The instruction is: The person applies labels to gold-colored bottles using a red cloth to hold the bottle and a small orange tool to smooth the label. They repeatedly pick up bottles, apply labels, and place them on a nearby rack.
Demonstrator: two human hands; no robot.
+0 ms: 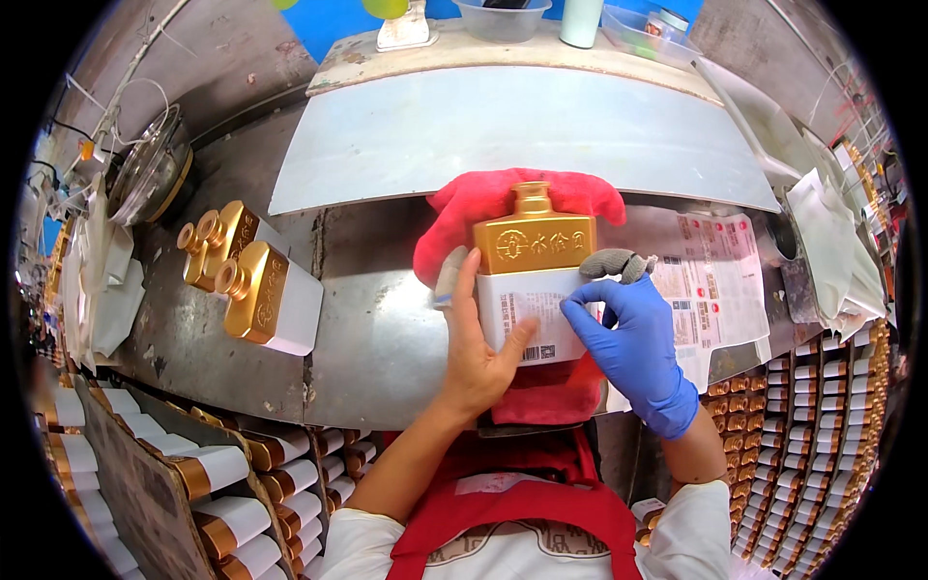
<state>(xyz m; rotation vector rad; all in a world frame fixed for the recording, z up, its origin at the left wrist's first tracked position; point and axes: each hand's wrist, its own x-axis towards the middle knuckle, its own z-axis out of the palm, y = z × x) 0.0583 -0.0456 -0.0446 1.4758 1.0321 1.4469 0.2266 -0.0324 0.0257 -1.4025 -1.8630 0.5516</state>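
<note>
A bottle [536, 246] with a gold shoulder and neck and a white body lies face up on a red cloth [440, 246], its neck pointing away from me. A white printed label [532, 333] covers part of its body. My left hand [477, 353], bare but for a grey cover on a finger, grips the bottle's left side, thumb on the label. My right hand [628, 333], in a blue glove with grey finger covers, has its fingers pinched at the label's right edge. What sits between those fingertips is hidden.
Printed label sheets [720, 280] lie right of the cloth. Several similar bottles [290, 300] lie at left on the metal table [377, 358]. A pale board [522, 126] spans the back. Racks of bottles [812, 435] fill the lower right, and more bottles [222, 469] the lower left.
</note>
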